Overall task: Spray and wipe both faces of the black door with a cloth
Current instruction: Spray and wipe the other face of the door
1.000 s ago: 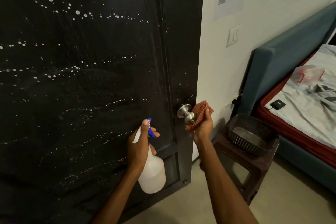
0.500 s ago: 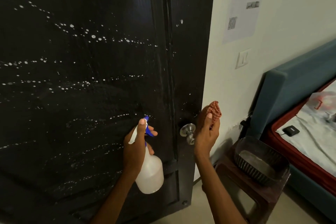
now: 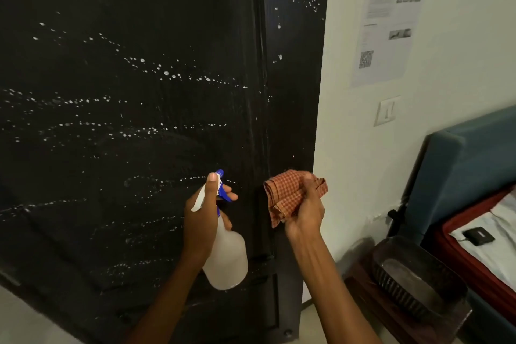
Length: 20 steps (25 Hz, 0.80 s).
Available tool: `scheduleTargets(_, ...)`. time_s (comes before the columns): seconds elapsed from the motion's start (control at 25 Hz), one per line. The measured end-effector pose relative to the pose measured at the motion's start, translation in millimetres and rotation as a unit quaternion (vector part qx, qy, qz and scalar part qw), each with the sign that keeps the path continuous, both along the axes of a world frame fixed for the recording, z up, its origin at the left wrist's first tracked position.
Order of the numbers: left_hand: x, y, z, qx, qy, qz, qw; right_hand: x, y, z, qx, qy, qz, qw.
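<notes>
Bottle point(image 3: 227, 257) left of cloth point(image 3: 290, 193)

Place: a bedroom in a home.
Bed: a bed point(image 3: 488, 220) with a blue padded frame, a red mattress edge and a pale sheet stands at the right.
Door: a black panelled door point(image 3: 139, 120) beside a plain white wall point(image 3: 460, 50).
Wall fittings: a white light switch point(image 3: 386, 111) and a printed paper sheet point(image 3: 388, 22) with a QR code stuck above it.
Furniture: a dark wooden stool point(image 3: 391, 310) near the bed carries a dark ribbed basket point(image 3: 405, 290).
On the bed: a small black device point(image 3: 479, 236) lies on the sheet.
</notes>
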<state>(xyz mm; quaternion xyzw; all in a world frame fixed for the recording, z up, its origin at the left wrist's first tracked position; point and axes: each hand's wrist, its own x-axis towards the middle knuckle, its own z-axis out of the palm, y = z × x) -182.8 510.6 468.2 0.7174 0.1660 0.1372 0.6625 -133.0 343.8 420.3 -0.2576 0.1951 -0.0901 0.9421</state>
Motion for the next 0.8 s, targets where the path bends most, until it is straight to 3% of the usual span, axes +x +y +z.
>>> scheduleTargets(0.12, -10.6, -16.6, -15.4, 0.019, 0.006, -0.022, 1.0, -6.8, -21.5, -18.2, -0.039, 0.048, -0.07, 0.996)
scheduleTargets(0.24, -13.2, -29.4, -26.2, 0.02, 0.008, -0.041, 0.999, 3.9, -32.7, -29.9, -0.167, 0.058, -0.131, 0.976)
scheduleTargets(0.4, -7.0, -34.5, -33.8, 0.044, 0.037, -0.037, 0.998, 29.5, 13.0, -40.4, -0.252, 0.066, -0.036, 0.965)
scheduleTargets(0.6, -7.6, -17.9, -34.0, 0.061, 0.031, -0.038, 0.997, 55.8, 74.1, -60.5, -0.189, 0.081, -0.009, 0.979)
scheduleTargets(0.8, -1.7, -15.1, -38.2, 0.062, 0.03, -0.048, 0.996, 65.0, 44.1, -44.1, -0.178, 0.063, -0.071, 0.979)
